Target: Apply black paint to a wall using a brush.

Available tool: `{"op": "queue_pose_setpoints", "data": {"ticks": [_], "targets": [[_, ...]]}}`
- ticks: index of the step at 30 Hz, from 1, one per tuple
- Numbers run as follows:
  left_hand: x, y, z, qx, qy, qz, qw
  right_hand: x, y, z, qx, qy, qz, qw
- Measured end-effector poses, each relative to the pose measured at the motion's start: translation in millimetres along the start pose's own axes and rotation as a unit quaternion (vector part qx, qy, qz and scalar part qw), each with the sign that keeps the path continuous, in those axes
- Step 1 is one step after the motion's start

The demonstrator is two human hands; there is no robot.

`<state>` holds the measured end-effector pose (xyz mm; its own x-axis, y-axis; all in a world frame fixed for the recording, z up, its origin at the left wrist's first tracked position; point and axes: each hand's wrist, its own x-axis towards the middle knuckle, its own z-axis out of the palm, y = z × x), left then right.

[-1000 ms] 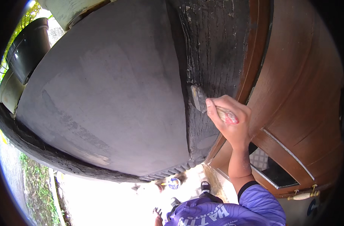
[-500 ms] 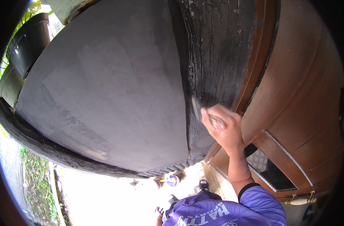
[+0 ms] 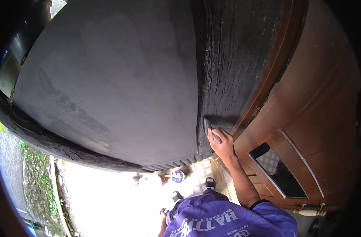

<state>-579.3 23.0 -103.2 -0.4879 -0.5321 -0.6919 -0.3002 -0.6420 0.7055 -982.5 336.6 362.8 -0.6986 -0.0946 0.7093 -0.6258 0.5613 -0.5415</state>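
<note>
My right hand (image 3: 222, 143) is closed around the handle of a paintbrush (image 3: 207, 124). The brush's head lies against a dark, wood-grain-textured strip (image 3: 232, 75) beside the brown door frame. Left of that strip spreads a smooth grey wall panel (image 3: 125, 79), bordered below by a rough dark edge (image 3: 66, 144). Low beside my body hangs my left hand (image 3: 163, 212), away from the wall, its small fingers apart with nothing seen in them.
A brown wooden door (image 3: 318, 114) with a pale handle (image 3: 310, 212) stands at right. On the bright floor below are a paint tub (image 3: 178, 176) and another container (image 3: 160, 180) near my feet. Dark pipe-like shape (image 3: 28, 31) at upper left; greenery (image 3: 38, 173) at lower left.
My right hand has come down along the textured strip with the paintbrush, and its motion blur has gone. The whole view has shifted slightly. My left hand stays low at my side.
</note>
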Motion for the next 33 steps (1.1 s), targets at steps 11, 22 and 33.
{"op": "queue_pose_setpoints", "data": {"ticks": [11,22,33], "targets": [[-10,24,4,0.077,0.063,0.014,0.995,-70,46,50,0.017,0.062,-0.052,0.997],[-43,53,7,0.102,0.051,-0.012,0.993,-27,-24,-1,-0.054,0.166,-0.088,0.981],[-9,40,-16,0.096,0.01,0.011,0.995,-137,75,75,0.016,-0.008,0.026,1.0]]}}
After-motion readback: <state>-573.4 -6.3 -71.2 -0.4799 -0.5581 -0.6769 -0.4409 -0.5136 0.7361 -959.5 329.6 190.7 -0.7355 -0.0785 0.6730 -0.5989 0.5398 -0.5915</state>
